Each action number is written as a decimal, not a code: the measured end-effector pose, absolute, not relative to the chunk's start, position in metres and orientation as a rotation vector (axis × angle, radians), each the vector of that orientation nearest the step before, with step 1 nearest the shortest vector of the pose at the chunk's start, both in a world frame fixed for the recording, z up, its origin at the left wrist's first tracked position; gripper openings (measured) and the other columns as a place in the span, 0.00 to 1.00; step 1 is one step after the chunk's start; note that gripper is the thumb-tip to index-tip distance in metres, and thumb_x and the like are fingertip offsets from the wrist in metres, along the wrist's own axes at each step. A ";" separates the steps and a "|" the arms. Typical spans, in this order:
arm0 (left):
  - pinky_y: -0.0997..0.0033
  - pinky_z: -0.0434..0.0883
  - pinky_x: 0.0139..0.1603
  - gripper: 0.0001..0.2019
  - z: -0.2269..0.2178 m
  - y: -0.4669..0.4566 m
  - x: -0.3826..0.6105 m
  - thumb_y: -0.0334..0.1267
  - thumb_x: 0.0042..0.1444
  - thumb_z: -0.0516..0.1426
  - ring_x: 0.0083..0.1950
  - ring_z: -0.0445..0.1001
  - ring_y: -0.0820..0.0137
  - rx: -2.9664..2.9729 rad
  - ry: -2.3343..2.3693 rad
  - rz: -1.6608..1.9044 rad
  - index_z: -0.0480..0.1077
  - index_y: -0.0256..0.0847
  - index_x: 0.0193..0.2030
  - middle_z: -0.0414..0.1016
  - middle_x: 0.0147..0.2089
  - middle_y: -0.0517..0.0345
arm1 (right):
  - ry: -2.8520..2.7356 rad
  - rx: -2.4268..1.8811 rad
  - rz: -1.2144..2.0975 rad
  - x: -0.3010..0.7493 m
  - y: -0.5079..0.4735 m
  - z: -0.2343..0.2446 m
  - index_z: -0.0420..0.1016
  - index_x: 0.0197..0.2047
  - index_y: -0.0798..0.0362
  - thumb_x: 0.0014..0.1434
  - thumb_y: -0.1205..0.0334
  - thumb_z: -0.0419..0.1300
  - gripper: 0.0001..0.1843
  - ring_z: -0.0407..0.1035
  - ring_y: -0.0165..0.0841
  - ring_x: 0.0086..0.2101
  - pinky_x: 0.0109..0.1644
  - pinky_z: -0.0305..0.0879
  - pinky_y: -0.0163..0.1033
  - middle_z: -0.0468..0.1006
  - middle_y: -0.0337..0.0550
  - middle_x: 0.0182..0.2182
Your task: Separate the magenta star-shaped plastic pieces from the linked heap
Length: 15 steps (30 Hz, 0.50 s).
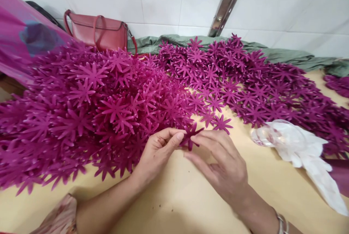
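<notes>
A magenta star-shaped flower piece (190,136) is pinched between both of my hands just above the tan table (174,197). My left hand (158,152) grips its left side with thumb and forefinger. My right hand (219,163) holds its right side with fingertips pressed together. A large heap of the same magenta flower pieces (89,110) lies to the left and behind, touching my left hand's knuckles. A flatter spread of them (245,77) runs to the right.
A red handbag (99,32) leans against the white tiled wall at the back left. A crumpled clear and white plastic bag (297,146) lies on the table at the right. Green cloth (286,56) runs along the wall. A metal bar (227,3) slants up the wall.
</notes>
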<state>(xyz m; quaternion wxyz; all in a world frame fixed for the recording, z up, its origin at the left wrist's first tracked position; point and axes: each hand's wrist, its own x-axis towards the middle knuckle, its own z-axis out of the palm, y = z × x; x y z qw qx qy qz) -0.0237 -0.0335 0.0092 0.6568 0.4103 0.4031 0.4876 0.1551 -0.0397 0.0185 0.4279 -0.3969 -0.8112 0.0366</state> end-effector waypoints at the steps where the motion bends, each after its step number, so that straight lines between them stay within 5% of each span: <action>1: 0.72 0.72 0.43 0.11 0.009 -0.033 -0.024 0.45 0.64 0.64 0.37 0.76 0.71 0.955 0.918 1.097 0.81 0.39 0.39 0.80 0.35 0.58 | -1.981 -1.022 0.103 0.155 -0.039 0.019 0.75 0.53 0.48 0.63 0.62 0.69 0.16 0.76 0.40 0.43 0.47 0.76 0.48 0.81 0.48 0.42; 7: 0.70 0.73 0.44 0.13 0.006 -0.032 -0.029 0.47 0.63 0.64 0.37 0.75 0.69 1.024 0.913 1.056 0.81 0.39 0.35 0.80 0.33 0.56 | -1.878 -1.081 0.255 0.155 -0.038 0.016 0.77 0.53 0.46 0.62 0.64 0.70 0.17 0.77 0.39 0.43 0.47 0.79 0.46 0.80 0.46 0.42; 15: 0.71 0.76 0.46 0.10 0.002 -0.032 -0.026 0.41 0.58 0.69 0.39 0.80 0.70 0.876 0.831 1.063 0.82 0.42 0.44 0.84 0.38 0.57 | -1.798 -1.118 0.391 0.157 -0.034 0.015 0.80 0.49 0.46 0.63 0.67 0.68 0.12 0.76 0.38 0.45 0.48 0.78 0.46 0.77 0.46 0.44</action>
